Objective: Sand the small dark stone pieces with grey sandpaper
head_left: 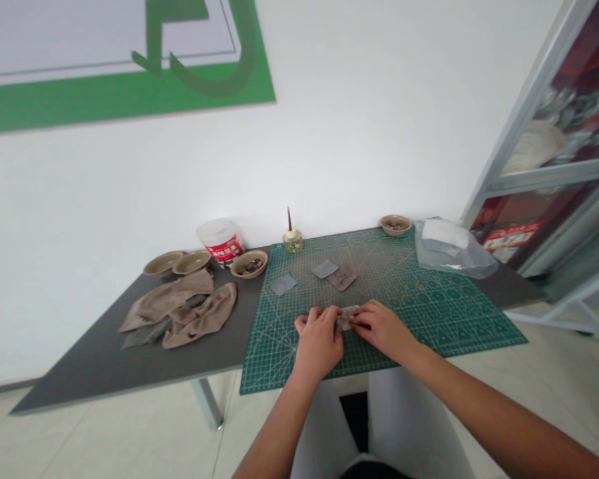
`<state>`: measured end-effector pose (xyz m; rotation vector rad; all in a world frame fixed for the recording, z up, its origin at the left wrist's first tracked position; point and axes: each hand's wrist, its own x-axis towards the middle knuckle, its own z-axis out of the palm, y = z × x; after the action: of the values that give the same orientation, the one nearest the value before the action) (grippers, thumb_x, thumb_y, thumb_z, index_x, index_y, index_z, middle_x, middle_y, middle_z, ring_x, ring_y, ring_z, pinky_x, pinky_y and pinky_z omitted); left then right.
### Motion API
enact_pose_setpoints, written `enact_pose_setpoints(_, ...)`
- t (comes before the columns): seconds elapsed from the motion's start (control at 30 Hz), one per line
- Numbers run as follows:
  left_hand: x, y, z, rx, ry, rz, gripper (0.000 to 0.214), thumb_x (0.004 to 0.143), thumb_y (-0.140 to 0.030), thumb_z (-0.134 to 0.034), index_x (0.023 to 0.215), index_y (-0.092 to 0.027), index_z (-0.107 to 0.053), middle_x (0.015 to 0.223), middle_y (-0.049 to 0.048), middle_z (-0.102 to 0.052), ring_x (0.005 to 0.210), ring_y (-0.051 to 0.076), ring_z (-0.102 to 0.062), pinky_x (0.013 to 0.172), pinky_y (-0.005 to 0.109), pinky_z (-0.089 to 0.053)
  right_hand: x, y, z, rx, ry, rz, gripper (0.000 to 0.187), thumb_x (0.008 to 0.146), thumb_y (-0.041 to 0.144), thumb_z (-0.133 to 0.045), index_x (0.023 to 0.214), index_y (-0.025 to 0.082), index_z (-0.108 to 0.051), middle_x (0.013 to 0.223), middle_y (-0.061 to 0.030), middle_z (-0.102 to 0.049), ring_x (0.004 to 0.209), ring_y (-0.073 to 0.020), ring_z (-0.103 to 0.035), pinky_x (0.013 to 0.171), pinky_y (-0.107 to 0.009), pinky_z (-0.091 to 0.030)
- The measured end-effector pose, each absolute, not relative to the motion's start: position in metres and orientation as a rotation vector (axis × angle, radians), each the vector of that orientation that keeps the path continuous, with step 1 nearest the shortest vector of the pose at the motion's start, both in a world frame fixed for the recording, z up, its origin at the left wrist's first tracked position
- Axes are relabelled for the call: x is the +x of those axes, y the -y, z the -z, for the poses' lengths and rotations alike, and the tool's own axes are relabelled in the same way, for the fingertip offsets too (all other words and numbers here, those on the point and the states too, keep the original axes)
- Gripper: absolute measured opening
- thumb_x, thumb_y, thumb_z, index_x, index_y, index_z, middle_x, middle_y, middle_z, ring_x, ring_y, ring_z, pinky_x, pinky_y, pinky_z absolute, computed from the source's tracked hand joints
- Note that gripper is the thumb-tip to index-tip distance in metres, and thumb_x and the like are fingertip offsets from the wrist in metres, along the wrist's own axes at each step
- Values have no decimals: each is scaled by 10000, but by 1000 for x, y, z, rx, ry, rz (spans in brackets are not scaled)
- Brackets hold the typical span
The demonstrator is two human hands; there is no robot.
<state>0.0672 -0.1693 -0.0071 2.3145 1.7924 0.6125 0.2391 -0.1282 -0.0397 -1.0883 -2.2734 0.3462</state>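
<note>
My left hand (318, 336) and my right hand (383, 326) meet over the near middle of the green cutting mat (444, 319). Between their pinched fingertips they hold a small grey-brown piece (347, 317), low over the mat or resting on it. Both hands have curled fingers closed on it. Farther back on the mat lie a grey square (283, 284), another grey square (325, 269) and a brown square (341, 277).
A dark table (94, 362) carries brown cloths (184, 309), three shallow bowls (248, 263), a white tub (220, 242), a small glass bottle with a brush (293, 238), a far bowl (396, 225) and a clear plastic bag (452, 249). A metal shelf (544, 153) stands right.
</note>
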Motion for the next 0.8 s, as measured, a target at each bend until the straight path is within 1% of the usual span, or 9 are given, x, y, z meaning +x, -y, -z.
enact_pose_setpoints(0.1,67,169,8,2316,-1798,-618,302,842,-115,-444,1071,-284,-546,1068,40,-675,1056,269,-490,881,455,-285,239,127,40,-1147,2234,-320,117,879,216,-616,916,196,-725,967,-61,-692,952,-205,-569,879,-355,-464)
enact_pose_setpoints(0.23,68,169,7,2309,-1799,-613,314,841,-124,-455,1089,-288,-555,1087,40,-674,1065,269,-488,896,459,-279,243,126,42,-1031,2320,-354,117,878,221,-616,914,220,-727,981,-50,-695,951,-194,-571,878,-349,-463)
enact_pose_setpoints(0.37,68,169,5,2299,-1784,-610,386,848,-135,-456,1179,-310,-550,1143,44,-663,1098,271,-476,918,465,-270,242,123,36,-1143,2256,-337,122,881,228,-608,921,202,-720,960,-64,-699,982,-209,-581,887,-360,-461)
enact_pose_setpoints(0.43,65,169,6,2303,-1742,-654,423,856,-159,-476,1237,-334,-527,1166,33,-657,1114,264,-475,927,461,-269,234,126,32,-1152,2193,-395,119,884,241,-608,950,204,-700,949,-56,-699,968,-204,-596,886,-351,-462)
enact_pose_setpoints(0.5,61,167,9,2296,-1684,-728,447,846,-165,-513,1254,-346,-522,1168,17,-657,1125,248,-482,937,448,-272,226,132,30,-1154,2077,-513,129,888,276,-608,985,211,-663,942,-41,-693,927,-186,-617,852,-324,-478)
enact_pose_setpoints(0.57,55,164,14,2261,-1648,-802,419,829,-153,-544,1205,-338,-563,1130,4,-668,1115,230,-503,942,429,-284,221,137,29,-1137,1970,-647,165,895,310,-597,1029,215,-617,948,-29,-685,887,-165,-637,802,-290,-494)
enact_pose_setpoints(0.63,50,162,18,2209,-1653,-865,303,838,-177,-556,1104,-308,-621,1081,8,-677,1087,220,-531,942,419,-304,222,139,30,-1115,1938,-704,229,889,329,-602,1087,215,-578,993,-36,-676,900,-162,-643,796,-284,-497)
enact_pose_setpoints(0.7,46,161,21,2160,-1678,-932,185,856,-227,-562,1011,-274,-652,1049,20,-680,1051,217,-556,942,420,-326,228,138,33,-1135,1993,-626,345,863,342,-635,1169,208,-552,1082,-69,-658,990,-196,-621,859,-332,-478)
enact_pose_setpoints(0.8,43,160,24,2080,-1712,-1075,139,868,-287,-569,970,-253,-658,1017,28,-685,1024,216,-579,935,419,-369,239,136,36,-1177,2181,-421,468,830,359,-669,1251,199,-539,1230,-115,-603,1153,-270,-523,963,-438,-398)
